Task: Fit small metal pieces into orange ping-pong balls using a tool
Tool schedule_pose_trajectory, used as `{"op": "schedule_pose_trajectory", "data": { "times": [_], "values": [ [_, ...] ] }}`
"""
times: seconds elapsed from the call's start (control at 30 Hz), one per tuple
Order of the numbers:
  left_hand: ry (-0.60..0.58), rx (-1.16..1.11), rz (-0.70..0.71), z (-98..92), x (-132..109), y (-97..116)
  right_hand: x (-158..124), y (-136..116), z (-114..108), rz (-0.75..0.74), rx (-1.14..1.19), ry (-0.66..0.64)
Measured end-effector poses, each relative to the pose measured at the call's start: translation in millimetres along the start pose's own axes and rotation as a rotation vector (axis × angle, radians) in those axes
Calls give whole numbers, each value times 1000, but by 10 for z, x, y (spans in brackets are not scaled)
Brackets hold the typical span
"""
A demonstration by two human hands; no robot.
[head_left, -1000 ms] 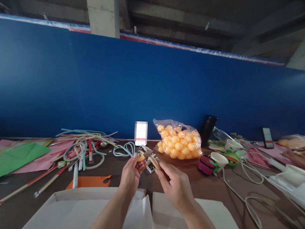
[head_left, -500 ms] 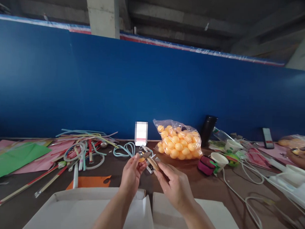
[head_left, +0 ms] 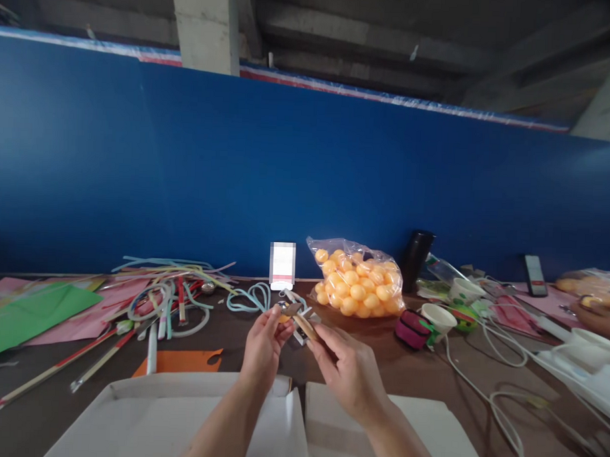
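My left hand (head_left: 265,340) is closed, thumb and fingertips pinching a small orange piece (head_left: 284,318). In my right hand (head_left: 347,366) is a tool with a wooden handle (head_left: 305,327), its fingers wrapped around the handle. The tool's darker tip (head_left: 292,309) points left and meets the pinched piece, or lies right over it; I cannot tell which. Small white and grey items (head_left: 301,336) lie on the table just behind the fingertips, partly covered by them.
A white box (head_left: 179,384) lies in front of me. Behind stand a phone (head_left: 282,264), a bag of orange balls (head_left: 358,284) and a black bottle (head_left: 416,259). Tubes (head_left: 167,297) and coloured paper (head_left: 36,319) lie left; cups (head_left: 438,318) and cables (head_left: 499,395) right, near another person's hand (head_left: 599,317).
The wooden-handled tool has turned slightly in my right hand, its tip shifting a little at my left fingertips. My left hand stays almost still.
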State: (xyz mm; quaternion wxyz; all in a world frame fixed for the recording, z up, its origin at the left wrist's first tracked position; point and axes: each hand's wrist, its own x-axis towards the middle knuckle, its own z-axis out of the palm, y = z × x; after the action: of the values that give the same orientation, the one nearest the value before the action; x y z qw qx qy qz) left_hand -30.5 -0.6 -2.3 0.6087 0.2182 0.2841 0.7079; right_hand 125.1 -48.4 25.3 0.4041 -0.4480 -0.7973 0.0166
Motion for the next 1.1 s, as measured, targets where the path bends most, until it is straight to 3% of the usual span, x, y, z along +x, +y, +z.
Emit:
{"op": "schedule_pose_trajectory", "data": {
  "times": [0.4,0.63,1.1],
  "values": [
    [50,-28,-8,35,-25,17,-4,12,6,-2,-26,11],
    [18,-57,-4,15,-1,7,-4,85,9,5,-22,89],
    [-10,-3,22,-1,-5,-15,-7,73,19,19,-13,52]
  ]
}}
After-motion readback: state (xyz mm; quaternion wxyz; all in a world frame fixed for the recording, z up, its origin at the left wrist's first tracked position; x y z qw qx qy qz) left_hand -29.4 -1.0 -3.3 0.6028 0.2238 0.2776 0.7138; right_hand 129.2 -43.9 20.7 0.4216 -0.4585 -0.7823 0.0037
